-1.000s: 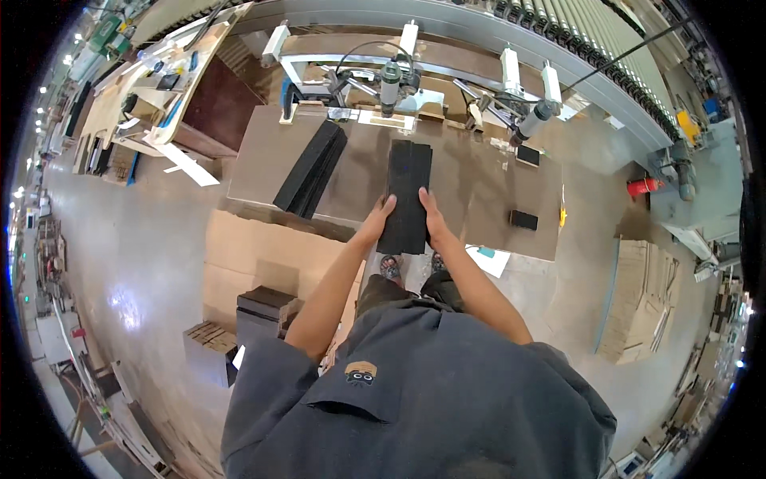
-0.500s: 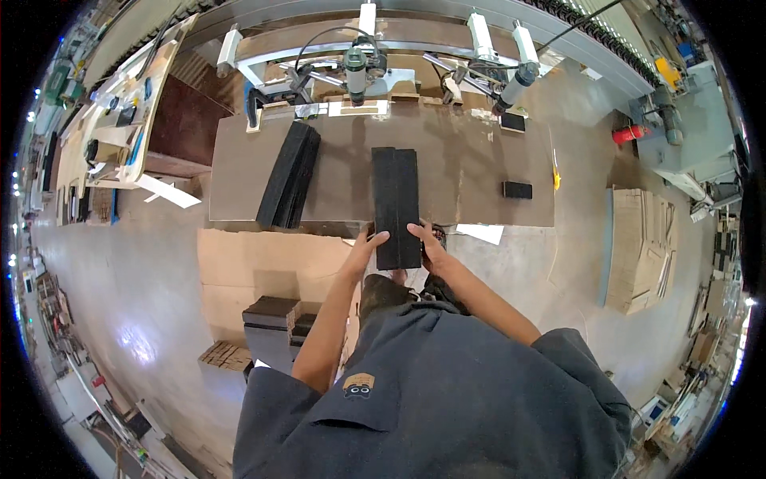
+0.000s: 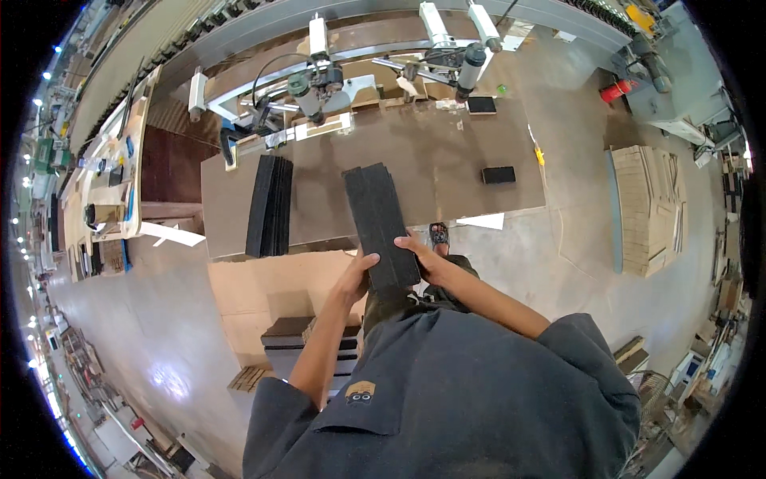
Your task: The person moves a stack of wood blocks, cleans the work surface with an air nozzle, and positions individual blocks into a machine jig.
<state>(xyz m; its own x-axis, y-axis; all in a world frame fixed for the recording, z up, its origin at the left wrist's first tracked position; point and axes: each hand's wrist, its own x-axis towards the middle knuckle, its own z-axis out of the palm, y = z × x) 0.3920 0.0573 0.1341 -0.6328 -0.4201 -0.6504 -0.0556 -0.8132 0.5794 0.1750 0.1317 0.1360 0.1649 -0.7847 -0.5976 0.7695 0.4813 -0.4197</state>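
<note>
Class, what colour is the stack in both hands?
The stack is black, best seen in the head view.

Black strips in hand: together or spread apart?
Together: the black strips lie side by side, ends uneven, held between left hand and right hand.

Two long black bundles (image 3: pixel 377 215), two small black blocks (image 3: pixel 499 175)

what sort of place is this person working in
Most likely a workshop or factory floor: metal framework carrying cylindrical power tools stands along the brown worktable, stacked black strips lie on it, and a red fire extinguisher is off to the right.
</note>
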